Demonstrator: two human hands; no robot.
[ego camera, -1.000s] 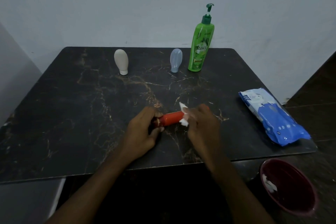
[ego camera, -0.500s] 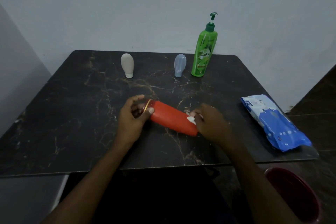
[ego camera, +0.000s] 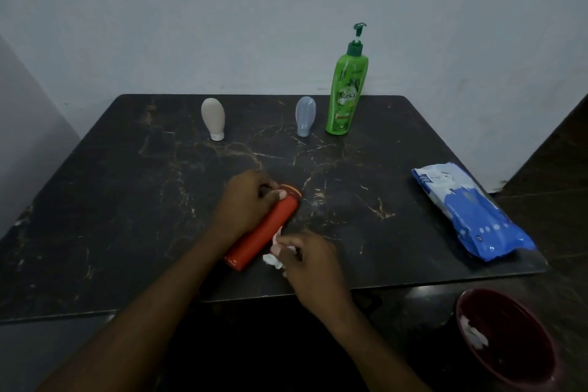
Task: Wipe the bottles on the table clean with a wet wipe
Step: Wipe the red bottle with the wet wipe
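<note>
A red bottle (ego camera: 264, 232) lies tilted on the dark marble table (ego camera: 127, 200), its capped end pointing away to the right. My left hand (ego camera: 245, 204) grips its upper part near the cap. My right hand (ego camera: 305, 258) pinches a crumpled white wet wipe (ego camera: 274, 256) against the bottle's lower right side. At the back of the table stand a beige tube bottle (ego camera: 213, 118), a pale blue tube bottle (ego camera: 304, 116) and a tall green pump bottle (ego camera: 347, 89).
A blue and white pack of wet wipes (ego camera: 467, 213) lies near the table's right edge. Below the table's front right corner stands a dark red bin (ego camera: 509, 340) with a used white wipe inside. A pale wall runs behind the table.
The red bottle has been turned: its cap end now points away to the right. My right hand with the wipe has slid to the bottle's lower end, nearer me.
</note>
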